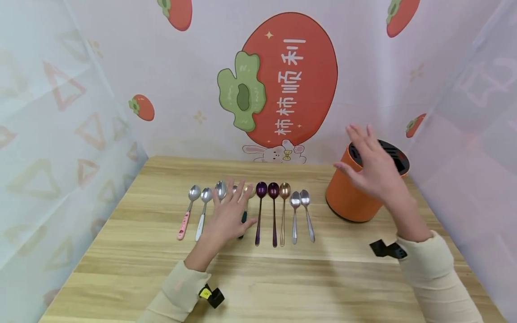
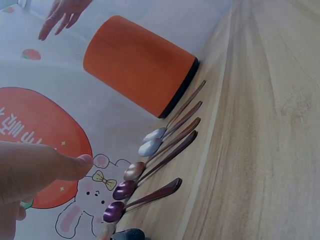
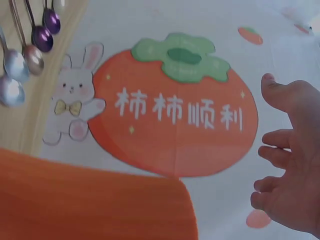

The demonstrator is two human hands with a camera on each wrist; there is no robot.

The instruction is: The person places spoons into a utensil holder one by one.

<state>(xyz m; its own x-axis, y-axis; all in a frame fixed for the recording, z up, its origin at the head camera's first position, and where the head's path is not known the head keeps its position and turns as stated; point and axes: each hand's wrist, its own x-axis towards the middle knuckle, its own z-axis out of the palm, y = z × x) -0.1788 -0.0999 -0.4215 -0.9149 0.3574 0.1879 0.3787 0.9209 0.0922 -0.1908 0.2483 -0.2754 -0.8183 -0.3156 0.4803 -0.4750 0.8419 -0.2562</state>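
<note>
Several spoons lie in a row on the wooden table [image 1: 282, 287], bowls toward the back wall. My left hand [image 1: 228, 220] is spread over the left part of the row, hiding parts of a few spoons, one with a dark handle [image 1: 243, 220]. Left of it lie a pink-handled spoon [image 1: 184, 224] and a white-handled spoon [image 1: 200, 228]. To its right are two purple spoons [image 1: 261, 190], a copper-coloured spoon [image 1: 284, 191] and two small silver spoons [image 1: 295, 200]. My right hand [image 1: 373, 170], fingers extended, is raised by the orange holder [image 1: 347, 197], overlapping its slotted black top [image 1: 387, 154].
A white sheet printed with a large persimmon [image 1: 311, 80] and a rabbit [image 1: 274, 154] stands behind the table. Pale curtains [image 1: 52, 112] flank the left and right sides. The orange holder [image 2: 135, 65] stands at the right end of the spoon row.
</note>
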